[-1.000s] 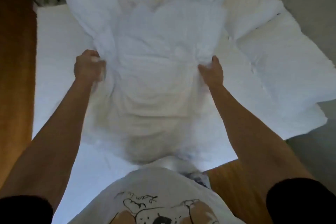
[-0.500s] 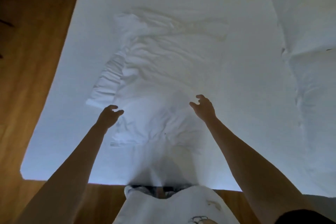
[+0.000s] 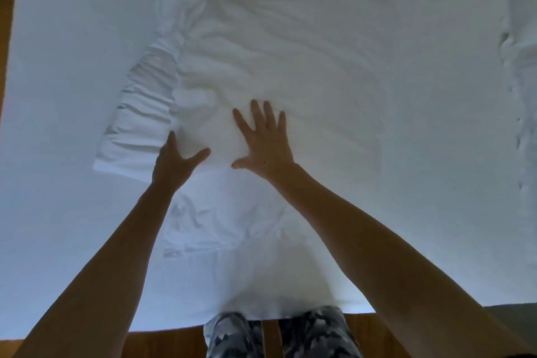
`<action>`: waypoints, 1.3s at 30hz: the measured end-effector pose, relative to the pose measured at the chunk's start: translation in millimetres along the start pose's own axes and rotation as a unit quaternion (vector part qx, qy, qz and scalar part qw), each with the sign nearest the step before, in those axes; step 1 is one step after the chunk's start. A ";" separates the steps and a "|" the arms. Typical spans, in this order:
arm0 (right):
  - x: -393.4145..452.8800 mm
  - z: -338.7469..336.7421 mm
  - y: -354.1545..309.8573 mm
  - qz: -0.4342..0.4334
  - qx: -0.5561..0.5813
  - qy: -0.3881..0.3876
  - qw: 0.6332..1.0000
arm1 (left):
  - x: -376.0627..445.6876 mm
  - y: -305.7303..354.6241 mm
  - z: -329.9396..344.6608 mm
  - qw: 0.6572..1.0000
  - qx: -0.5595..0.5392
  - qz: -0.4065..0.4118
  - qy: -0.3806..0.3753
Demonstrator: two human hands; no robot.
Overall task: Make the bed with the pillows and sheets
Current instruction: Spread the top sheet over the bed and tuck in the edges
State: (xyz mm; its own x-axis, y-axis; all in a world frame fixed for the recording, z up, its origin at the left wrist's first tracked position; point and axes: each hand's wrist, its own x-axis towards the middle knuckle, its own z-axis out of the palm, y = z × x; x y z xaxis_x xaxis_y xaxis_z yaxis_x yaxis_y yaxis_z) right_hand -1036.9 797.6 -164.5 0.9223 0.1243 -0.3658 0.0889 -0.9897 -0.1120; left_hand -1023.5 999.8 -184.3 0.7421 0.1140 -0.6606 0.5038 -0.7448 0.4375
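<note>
Pretty much the whole shot is filled by the bed (image 3: 58,81), covered in a smooth white sheet that gets cut off at the top, so the head end can't be seen at all. A strip of wooden floor (image 3: 162,343) is visible along the bottom edge and again as a sliver down the left side. On top of the bed, a wrinkled white pillow in its case (image 3: 276,61) is laid out flat, soft and lumpy looking, with a bunched, pleated flap of loose fabric at its left edge and a crumpled bit of cloth nearer the foot of the bed; where exactly the pillow ends on the right is hard to make out since everything is white on white. Another rumpled white mass, possibly a second pillow or a duvet (image 3: 523,67), is clipped by the right edge, so what it is can't be told. Camouflage-patterned trousers (image 3: 247,337) are seen at the bottom, right against the foot of the bed. The right hand (image 3: 266,141) is laid flat on the near part of the pillow, its fingers (image 3: 255,113) spread straight and pressed on the fabric. The left hand (image 3: 174,163) is set just beside it at the pillow's near-left corner, thumb out and fingers extended, nothing gripped.
</note>
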 end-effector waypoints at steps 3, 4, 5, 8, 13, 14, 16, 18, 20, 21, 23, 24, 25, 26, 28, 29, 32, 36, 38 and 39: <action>32.6 31.7 -4.2 0.046 -0.061 -0.009 0.997 | 30.6 9.6 29.8 0.997 -0.023 0.000 -0.075; 39.1 40.6 -3.3 0.056 -0.073 0.014 0.996 | 36.7 11.4 41.2 0.997 -0.011 0.008 -0.080; 44.3 47.6 -1.6 0.063 -0.083 0.042 0.994 | 42.5 11.9 51.4 0.997 0.006 0.016 -0.069; 55.6 57.6 5.0 0.054 -0.055 0.110 0.991 | 50.0 10.7 64.9 0.999 0.005 0.034 -0.010; 59.0 46.2 8.6 0.009 -0.001 0.094 0.996 | 38.6 9.1 64.5 0.998 0.012 0.053 0.015; 58.2 42.0 8.7 -0.005 0.008 0.089 0.996 | 34.0 11.7 62.2 0.998 0.013 0.057 0.020; 51.2 31.5 12.1 -0.027 0.010 0.071 0.997 | 21.0 18.0 58.5 0.997 0.011 0.072 0.031; 37.4 19.7 21.0 -0.047 0.004 0.070 0.996 | 1.7 26.7 59.9 0.995 0.007 0.089 0.046; 17.7 6.9 35.4 -0.067 0.000 0.068 0.995 | -25.6 39.8 64.5 0.993 -0.001 0.094 0.067; 6.1 1.3 44.3 -0.077 0.009 0.071 0.994 | -42.3 47.5 68.1 0.992 -0.008 0.096 0.077; -22.0 -10.9 64.0 -0.093 0.025 0.081 0.992 | -80.1 66.2 78.3 0.990 -0.025 0.099 0.099; -38.0 -20.0 76.0 -0.104 0.029 0.081 0.991 | -101.7 78.7 84.2 0.988 -0.037 0.100 0.112; -57.1 -30.5 91.5 -0.112 0.034 0.082 0.990 | -125.6 92.8 92.4 0.986 -0.047 0.103 0.123; -77.3 -40.7 111.9 -0.111 0.038 0.081 0.990 | -148.7 109.7 103.4 0.984 -0.053 0.111 0.131; -124.8 -59.4 168.1 -0.097 0.065 0.083 0.990 | -195.9 149.8 137.1 0.979 -0.051 0.140 0.137; -151.8 -66.2 204.5 -0.084 0.086 0.085 0.989 | -218.9 173.7 159.6 0.977 -0.046 0.163 0.133; -238.3 -73.9 336.7 -0.005 0.153 0.093 0.984 | -275.2 268.5 245.7 0.968 -0.021 0.245 0.044; -342.8 -57.9 519.7 0.164 0.123 0.119 0.971 | -335.3 387.0 376.6 0.928 0.104 0.322 -0.155; -376.9 -57.7 578.2 0.271 0.132 0.114 0.947 | -363.9 416.2 420.4 0.879 0.181 0.392 -0.204; -385.3 -60.0 597.1 0.296 0.138 0.122 0.937 | -374.9 423.7 431.9 0.864 0.186 0.417 -0.210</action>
State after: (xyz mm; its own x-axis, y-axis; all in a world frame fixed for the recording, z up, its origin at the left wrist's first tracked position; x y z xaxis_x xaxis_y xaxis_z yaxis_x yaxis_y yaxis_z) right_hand -1316.6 154.6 -34.9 0.8404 -0.4945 -0.2219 -0.5358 -0.8196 -0.2029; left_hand -1279.2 357.6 -14.7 0.5131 -0.7556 -0.4071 -0.3638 -0.6211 0.6942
